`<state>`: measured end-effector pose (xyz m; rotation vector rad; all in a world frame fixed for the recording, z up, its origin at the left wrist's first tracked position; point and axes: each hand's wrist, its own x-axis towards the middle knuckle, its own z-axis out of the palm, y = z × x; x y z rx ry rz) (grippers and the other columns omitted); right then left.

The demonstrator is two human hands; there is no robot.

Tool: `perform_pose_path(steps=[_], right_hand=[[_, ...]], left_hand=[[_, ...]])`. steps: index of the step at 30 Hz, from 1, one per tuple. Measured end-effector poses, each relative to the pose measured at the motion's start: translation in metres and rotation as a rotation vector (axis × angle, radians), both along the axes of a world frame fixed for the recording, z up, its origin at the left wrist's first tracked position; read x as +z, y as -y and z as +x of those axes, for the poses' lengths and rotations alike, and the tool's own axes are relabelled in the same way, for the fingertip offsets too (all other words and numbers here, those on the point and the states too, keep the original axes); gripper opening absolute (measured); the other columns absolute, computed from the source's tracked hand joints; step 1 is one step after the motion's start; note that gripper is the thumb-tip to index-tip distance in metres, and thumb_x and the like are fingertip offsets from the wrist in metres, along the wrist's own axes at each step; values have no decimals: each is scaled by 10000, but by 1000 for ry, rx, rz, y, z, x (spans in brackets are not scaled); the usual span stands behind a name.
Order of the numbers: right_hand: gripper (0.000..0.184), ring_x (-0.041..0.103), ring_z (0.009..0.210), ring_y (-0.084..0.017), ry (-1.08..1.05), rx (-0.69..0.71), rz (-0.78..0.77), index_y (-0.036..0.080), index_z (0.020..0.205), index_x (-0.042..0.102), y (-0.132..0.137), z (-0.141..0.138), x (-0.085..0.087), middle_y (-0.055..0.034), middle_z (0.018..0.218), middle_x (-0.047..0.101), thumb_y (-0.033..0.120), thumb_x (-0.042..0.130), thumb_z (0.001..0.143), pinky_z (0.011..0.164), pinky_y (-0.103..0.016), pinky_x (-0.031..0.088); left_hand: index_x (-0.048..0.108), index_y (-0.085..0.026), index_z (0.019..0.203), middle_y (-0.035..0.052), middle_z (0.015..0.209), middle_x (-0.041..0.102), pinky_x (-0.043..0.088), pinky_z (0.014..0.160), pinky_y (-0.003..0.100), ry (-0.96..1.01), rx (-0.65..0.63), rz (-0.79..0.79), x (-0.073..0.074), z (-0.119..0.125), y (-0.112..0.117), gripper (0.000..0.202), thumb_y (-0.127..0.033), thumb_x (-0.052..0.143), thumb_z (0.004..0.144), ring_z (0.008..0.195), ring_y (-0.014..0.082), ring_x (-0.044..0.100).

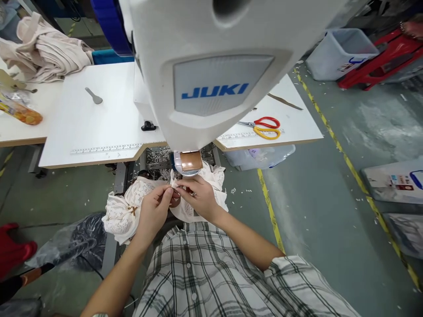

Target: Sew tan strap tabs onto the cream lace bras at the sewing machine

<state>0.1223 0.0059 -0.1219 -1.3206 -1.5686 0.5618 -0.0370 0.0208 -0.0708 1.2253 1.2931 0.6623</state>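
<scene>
Both hands meet just below the head of a white JUKI sewing machine (211, 83). Thumb and fingers of my left hand (157, 207) pinch a small edge of cream lace fabric (125, 211). From the other side, my right hand (200, 196) pinches the same edge, its fingertips close to the left ones. The lace hangs bunched on both sides of the hands, with a small brown bow-like mark on its left part. A copper-coloured plate (191, 161) on the machine sits right above the fingers. The needle area is hidden.
Red-and-yellow-handled scissors (267, 127) lie on the right side of the white table (109, 119). A grey spoon-shaped tool (94, 95) rests on the left side. Folded cream fabric (49, 48) is piled at the back left. A clear plastic bin (261, 156) stands under the table's right edge.
</scene>
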Motion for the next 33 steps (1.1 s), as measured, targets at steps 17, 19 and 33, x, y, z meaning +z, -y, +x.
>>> perform_pose_path(steps=[17,19,33], right_hand=[[401,611,1046,-305,860,-303,-421,80,1273,608,-99,287,45,-236,1181,620,128,493,892,899,-407,481],[375,628,953,-295,898,-233,-487,108,1259,620,-100,302,43,-220,1103,632,201,531,908,830,-377,482],[302,644,761,-206,537,-254,-317,261,1185,635,47,184,23,-76,1005,683,393,574,920,660,-340,517]], left_hand=[[581,-190,632,-2,582,549,396,527,226,-231,-100,48,4,12,-15,468,-619,554,818,564,137,485],[611,-181,687,-5,610,556,404,538,216,-116,-70,-49,7,13,-15,439,-602,592,807,581,127,487],[636,-151,843,33,796,647,453,566,198,444,119,-378,4,2,-11,249,-377,736,807,643,92,545]])
